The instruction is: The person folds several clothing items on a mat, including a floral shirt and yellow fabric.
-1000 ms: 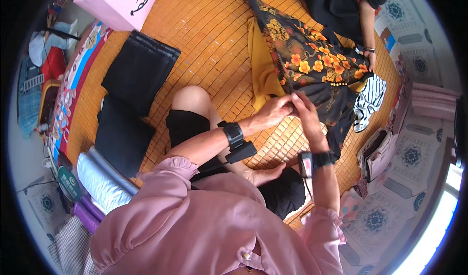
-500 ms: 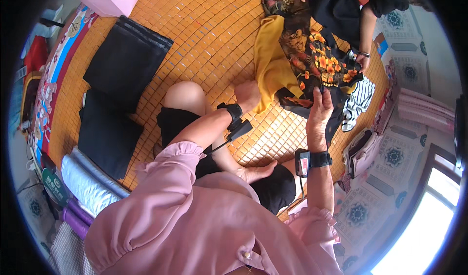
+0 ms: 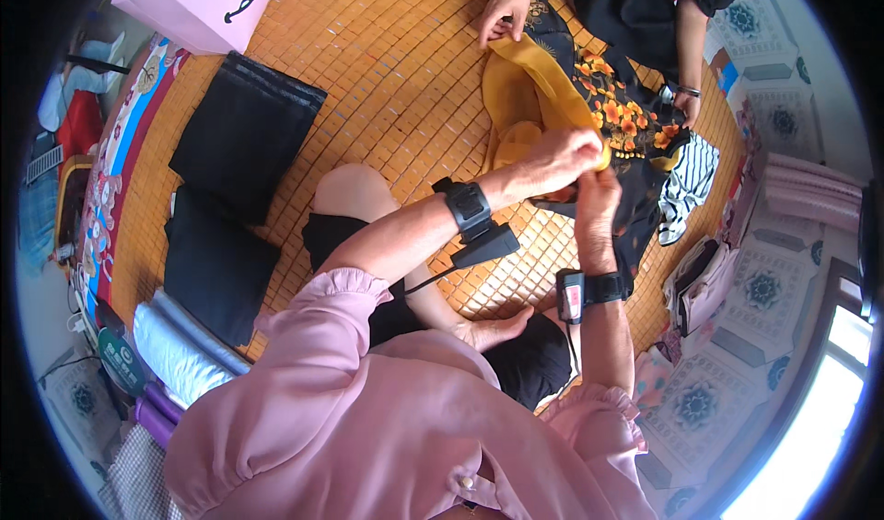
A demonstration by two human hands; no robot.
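Note:
A black floral garment (image 3: 622,105) with orange flowers and yellow cloth (image 3: 543,73) lies spread on the woven mat. My left hand (image 3: 573,156) is closed on the edge of the yellow cloth, its arm reaching across to the right. Just below it, my right hand (image 3: 599,196) pinches the garment's edge, close to my left fingers. What exactly lies between the right fingertips is partly hidden. Opposite me, a co-worker's hand (image 3: 505,13) grips the yellow cloth's far edge, and that person's other hand (image 3: 686,107) rests at the garment's right side.
Two folded black cloths (image 3: 249,138) lie on the mat (image 3: 378,69) at left, below a pink paper bag (image 3: 198,9). A striped cloth (image 3: 689,184) sits right of the garment. Folded light-blue fabric (image 3: 184,340) is at lower left, with stacked clothes (image 3: 704,276) by the right wall.
My left hand has moved right and taken the yellow cloth beside my right hand. The co-worker's left-side hand has shifted left and lower, and now holds the yellow cloth, which is folded over.

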